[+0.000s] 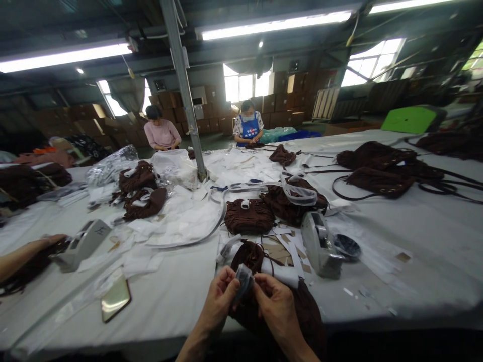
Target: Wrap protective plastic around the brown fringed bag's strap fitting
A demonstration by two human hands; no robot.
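My left hand (222, 295) pinches a small piece of clear plastic wrap (244, 280) between thumb and fingers. Close beside it, my right hand (277, 304) has thumb and forefinger closed at the other edge of that piece. Whatever the plastic may cover is too small to make out. Below and behind both hands lies a dark brown bag (307, 306), partly hidden by them, with a white wrapping (281, 271) around its strap or handle. Beyond it another gathered brown bag (249, 216) rests on the table.
A tape dispenser (320, 249) stands to the right, near a dark round dish (347, 247). Leftward are a second dispenser (83, 245), a gold phone-like object (115, 297) and another person's arm (26, 256). A metal post (184, 90) rises from the table (396, 226); two people work opposite.
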